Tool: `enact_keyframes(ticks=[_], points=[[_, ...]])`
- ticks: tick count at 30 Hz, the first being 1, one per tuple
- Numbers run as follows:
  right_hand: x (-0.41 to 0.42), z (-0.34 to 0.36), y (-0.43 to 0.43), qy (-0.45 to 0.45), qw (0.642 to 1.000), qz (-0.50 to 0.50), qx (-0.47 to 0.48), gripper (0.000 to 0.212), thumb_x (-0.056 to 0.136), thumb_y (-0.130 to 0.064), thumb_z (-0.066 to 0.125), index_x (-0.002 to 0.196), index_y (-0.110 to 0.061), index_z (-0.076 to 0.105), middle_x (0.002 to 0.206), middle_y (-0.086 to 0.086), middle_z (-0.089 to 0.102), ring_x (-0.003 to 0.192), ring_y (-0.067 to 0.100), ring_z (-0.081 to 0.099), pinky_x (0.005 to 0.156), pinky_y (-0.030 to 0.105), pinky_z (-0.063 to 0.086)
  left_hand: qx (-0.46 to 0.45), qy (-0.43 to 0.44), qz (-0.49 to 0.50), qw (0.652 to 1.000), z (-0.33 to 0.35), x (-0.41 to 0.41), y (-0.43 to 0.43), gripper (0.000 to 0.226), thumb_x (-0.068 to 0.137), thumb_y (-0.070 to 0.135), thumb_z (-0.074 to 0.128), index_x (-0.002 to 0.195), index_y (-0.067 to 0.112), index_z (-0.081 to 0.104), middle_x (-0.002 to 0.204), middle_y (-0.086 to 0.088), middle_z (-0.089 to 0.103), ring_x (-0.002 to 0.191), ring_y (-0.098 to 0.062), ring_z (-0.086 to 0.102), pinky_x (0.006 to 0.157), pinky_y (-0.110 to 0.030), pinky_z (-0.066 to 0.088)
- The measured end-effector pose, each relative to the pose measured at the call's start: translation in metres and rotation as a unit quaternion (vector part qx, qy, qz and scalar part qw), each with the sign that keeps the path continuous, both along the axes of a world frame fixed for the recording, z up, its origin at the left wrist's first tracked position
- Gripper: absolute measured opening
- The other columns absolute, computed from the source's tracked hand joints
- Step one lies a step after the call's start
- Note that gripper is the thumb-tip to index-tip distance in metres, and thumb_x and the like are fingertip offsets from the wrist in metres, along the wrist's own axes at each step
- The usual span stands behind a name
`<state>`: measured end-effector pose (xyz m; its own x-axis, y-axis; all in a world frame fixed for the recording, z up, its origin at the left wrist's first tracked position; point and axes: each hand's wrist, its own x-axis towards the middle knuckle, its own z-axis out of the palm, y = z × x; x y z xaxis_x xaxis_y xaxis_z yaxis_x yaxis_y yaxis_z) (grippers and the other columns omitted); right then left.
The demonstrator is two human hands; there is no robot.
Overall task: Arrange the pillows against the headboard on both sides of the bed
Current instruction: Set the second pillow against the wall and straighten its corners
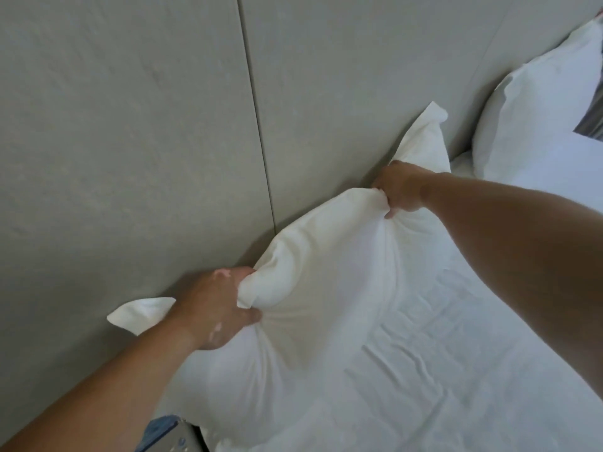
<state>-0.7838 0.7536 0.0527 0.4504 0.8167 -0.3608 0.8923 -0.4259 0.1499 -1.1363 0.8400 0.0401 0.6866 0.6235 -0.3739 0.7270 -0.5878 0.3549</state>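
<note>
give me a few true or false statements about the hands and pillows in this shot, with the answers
1. Both hands grip the same white pillow. True: the left hand and the right hand each bunch the top edge of the near pillow.
2. The headboard is dark wood. False: the headboard is padded grey panels with a seam between them.
3. A second pillow stands further along on the right. True: the far pillow leans up against the headboard.
4. The right hand lies flat and open on the sheet. False: it is closed on pillow fabric.
5. The near pillow is striped blue. False: it is plain white.
</note>
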Motion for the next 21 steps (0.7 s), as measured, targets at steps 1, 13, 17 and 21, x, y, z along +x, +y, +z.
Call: enact_keyframes(ticks=[1, 13, 17, 21], points=[[0.002, 0.01, 0.001, -0.007, 1.0, 0.005, -0.012, 0.041, 0.076, -0.03, 0.088, 0.114, -0.018, 0.076, 0.103, 0.001, 0.071, 0.11, 0.03, 0.063, 0.086, 0.03, 0.046, -0.011, -0.004, -0.004, 1.0, 0.006, 0.001, 0.004, 0.044, 0.076, 0.033, 0.084, 0.118, 0.028, 0.068, 0.099, 0.012, 0.07, 0.091, -0.016, 0.063, 0.075, -0.027, 0.045], [-0.009, -0.016, 0.014, -0.011, 1.0, 0.01, -0.01, 0.061, 0.067, -0.036, 0.091, 0.123, -0.025, 0.068, 0.118, 0.001, 0.067, 0.119, 0.03, 0.06, 0.092, 0.041, 0.052, 0.186, 0.03, -0.012, 0.982, -0.029, -0.007, 0.015, 0.048, 0.08, 0.052, 0.074, 0.122, 0.032, 0.06, 0.097, -0.001, 0.077, 0.093, -0.029, 0.073, 0.075, -0.036, 0.058], [-0.01, 0.003, 0.029, -0.04, 0.995, 0.04, -0.077, 0.055, 0.072, -0.049, 0.084, 0.116, -0.016, 0.074, 0.09, -0.001, 0.058, 0.11, 0.033, 0.064, 0.087, 0.037, 0.054, 0.208, 0.02, 0.013, 0.978, -0.03, -0.005, 0.015, 0.044, 0.079, 0.048, 0.078, 0.114, 0.027, 0.064, 0.093, -0.006, 0.078, 0.09, -0.034, 0.073, 0.072, -0.04, 0.059], [-0.01, 0.014, 0.043, -0.052, 0.99, 0.022, -0.131, 0.064, 0.069, -0.059, 0.083, 0.114, -0.013, 0.077, 0.098, 0.004, 0.071, 0.099, 0.031, 0.068, 0.085, 0.032, 0.052, 0.213, 0.039, 0.003, 0.976, -0.035, -0.003, 0.016, 0.051, 0.078, 0.049, 0.079, 0.12, 0.027, 0.061, 0.095, -0.008, 0.078, 0.093, -0.034, 0.072, 0.073, -0.038, 0.056]])
